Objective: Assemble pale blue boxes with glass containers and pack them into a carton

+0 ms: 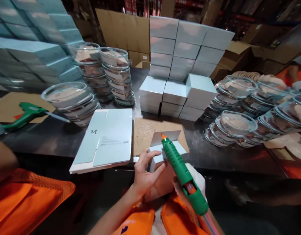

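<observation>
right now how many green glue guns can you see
2. One glue gun is held in the right hand, its tip at the small box that the left hand steadies. The other glue gun lies on the cardboard at far left.

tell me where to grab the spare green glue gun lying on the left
Judging by its pose, grip the spare glue gun by its thick green body, coming from above. It lies flat on the cardboard sheet, nozzle end pointing right toward the stacked glass bowls, so keep fingers off that end.
</observation>
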Demonstrator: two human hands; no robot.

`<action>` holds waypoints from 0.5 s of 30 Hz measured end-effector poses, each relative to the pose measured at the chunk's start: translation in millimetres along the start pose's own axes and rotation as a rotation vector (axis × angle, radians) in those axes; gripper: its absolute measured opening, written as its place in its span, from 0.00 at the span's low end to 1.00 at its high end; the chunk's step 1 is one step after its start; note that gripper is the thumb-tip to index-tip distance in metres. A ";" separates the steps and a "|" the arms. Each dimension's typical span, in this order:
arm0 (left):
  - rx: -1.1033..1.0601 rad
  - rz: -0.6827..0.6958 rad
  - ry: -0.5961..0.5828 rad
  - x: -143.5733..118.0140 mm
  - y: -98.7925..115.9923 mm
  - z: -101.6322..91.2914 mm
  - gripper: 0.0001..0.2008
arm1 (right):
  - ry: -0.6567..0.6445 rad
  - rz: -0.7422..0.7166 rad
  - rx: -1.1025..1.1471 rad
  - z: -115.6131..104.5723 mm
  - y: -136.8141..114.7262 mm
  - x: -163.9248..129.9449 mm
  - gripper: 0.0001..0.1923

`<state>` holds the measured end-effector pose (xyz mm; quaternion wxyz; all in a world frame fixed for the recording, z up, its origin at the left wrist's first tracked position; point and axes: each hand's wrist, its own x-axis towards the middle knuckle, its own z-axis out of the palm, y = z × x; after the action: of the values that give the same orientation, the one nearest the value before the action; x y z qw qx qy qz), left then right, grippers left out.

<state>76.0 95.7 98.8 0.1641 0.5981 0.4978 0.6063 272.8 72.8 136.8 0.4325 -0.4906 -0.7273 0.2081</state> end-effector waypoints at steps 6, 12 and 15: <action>-0.015 -0.005 0.016 -3.4 1.0 -1.3 0.12 | -0.010 -0.282 -0.164 5.4 -8.4 18.8 0.04; 0.007 -0.058 0.031 -3.9 1.0 -6.3 0.10 | 0.046 -0.178 -0.182 -3.7 12.7 13.6 0.07; -0.001 -0.096 0.025 -5.3 -2.7 -8.4 0.11 | 0.064 0.080 -0.081 -9.5 28.9 6.1 0.09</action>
<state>68.7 89.4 95.4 0.1871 0.5660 0.5275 0.6053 295.3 89.6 123.5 0.4264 -0.5429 -0.7008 0.1799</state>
